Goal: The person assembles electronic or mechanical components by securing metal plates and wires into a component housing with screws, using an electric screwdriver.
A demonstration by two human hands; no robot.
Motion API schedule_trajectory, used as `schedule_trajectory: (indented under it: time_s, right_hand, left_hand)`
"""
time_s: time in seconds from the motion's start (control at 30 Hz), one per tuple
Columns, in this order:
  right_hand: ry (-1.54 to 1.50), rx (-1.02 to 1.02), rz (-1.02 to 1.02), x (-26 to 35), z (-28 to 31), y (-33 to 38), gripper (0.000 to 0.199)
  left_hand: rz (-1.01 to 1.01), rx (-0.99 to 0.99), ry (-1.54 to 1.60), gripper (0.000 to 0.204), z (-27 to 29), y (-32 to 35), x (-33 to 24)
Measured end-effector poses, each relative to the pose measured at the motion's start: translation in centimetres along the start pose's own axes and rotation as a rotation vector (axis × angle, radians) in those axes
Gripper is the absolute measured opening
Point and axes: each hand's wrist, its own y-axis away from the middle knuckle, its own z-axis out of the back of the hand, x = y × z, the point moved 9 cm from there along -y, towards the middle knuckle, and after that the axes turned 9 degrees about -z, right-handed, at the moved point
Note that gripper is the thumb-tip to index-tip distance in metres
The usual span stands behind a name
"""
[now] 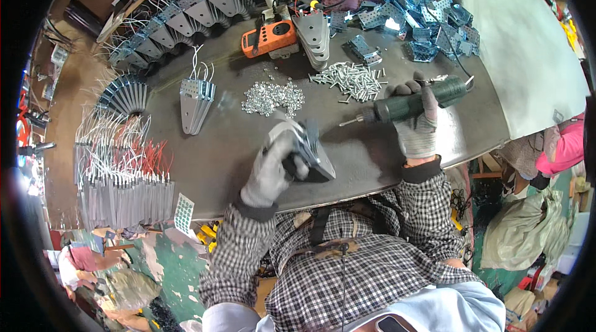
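My left hand [268, 174], in a grey glove, is closed around a tapered grey metal plate [321, 157] near the table's front edge; the piece and fingers are partly blurred. In my gloved right hand [418, 134] is a dark green electric screwdriver [397, 108], its bit pointing left, apart from the plate. Beyond the hands lie a heap of small silvery nuts [273, 98] and a heap of screws [352, 81]. A tapered metal assembly with white wires [197, 103] lies to the left.
A stack of grey plates [313, 35] stands beside an orange meter [273, 38]. Blue-tinted perforated brackets [428, 15] are piled at the back right. Wired assemblies [186, 12] line the back left; many wired grey strips [127, 201] lie at the left. The screwdriver's cord [456, 53] runs backward.
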Motion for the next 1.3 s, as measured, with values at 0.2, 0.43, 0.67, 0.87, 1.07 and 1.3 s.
schedule_trajectory:
  time_s: [0.2,0.43,0.67,0.87,1.07,1.3]
  right_hand:
    - [0.028,-0.046,0.015,0.1,0.4,1.0,0.048]
    - [0.028,-0.135,0.036,0.0,1.7,1.4,0.047]
    - [-0.054,-0.091,0.011,0.0,2.1,1.1,0.045]
    - [-0.09,-0.1,-0.014,-0.8,1.8,1.1,0.044]
    - [-0.125,-0.112,-0.009,-0.6,2.8,0.9,0.041]
    - [-0.118,-0.111,0.006,-0.8,2.9,0.9,0.041]
  left_hand:
    - [-0.242,0.163,-0.084,0.026,1.0,2.6,3.0]
    - [-0.804,0.185,-1.113,0.012,-3.3,1.0,0.0]
    - [-0.743,0.354,-1.146,0.021,-4.7,-0.1,0.0]
    - [-0.454,0.289,-0.66,0.058,-3.5,-3.1,1.4]
    - [-0.577,0.322,-0.641,0.068,-3.1,-3.3,2.3]
    - [-0.481,0.262,-0.369,0.06,-2.9,-3.2,2.9]
